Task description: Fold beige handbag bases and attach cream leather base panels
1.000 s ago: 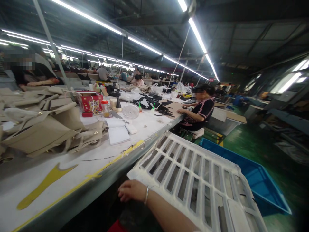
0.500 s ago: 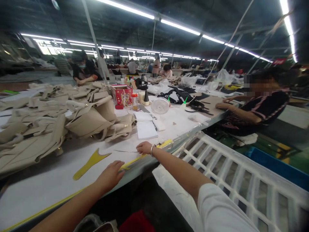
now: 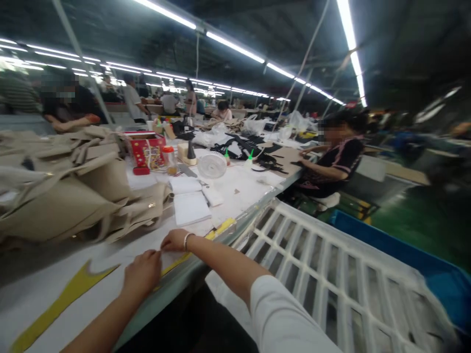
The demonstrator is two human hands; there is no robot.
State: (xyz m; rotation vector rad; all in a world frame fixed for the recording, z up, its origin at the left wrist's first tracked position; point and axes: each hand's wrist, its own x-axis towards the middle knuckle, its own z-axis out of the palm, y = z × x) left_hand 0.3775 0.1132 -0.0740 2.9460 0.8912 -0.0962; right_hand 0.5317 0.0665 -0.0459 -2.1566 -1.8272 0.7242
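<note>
My left hand and my right hand meet fingertip to fingertip on the white table, close to its front edge. Their fingers are bunched at the edge of a thin white sheet lying flat there. The blur hides whether they grip it. My right wrist wears a bracelet. A strip of yellow tape runs along the table edge under my hands. A yellow cut-out pattern piece lies to the left of my left hand.
Beige bags and panels are piled at the left. A white notebook, a small fan and a red box stand further back. A white slatted crate and a blue bin are on my right. A person sits at the table beyond.
Both hands have drawn together from flat and apart on the table to a fingertip meeting at the white sheet. The camera has swung slightly to the right.
</note>
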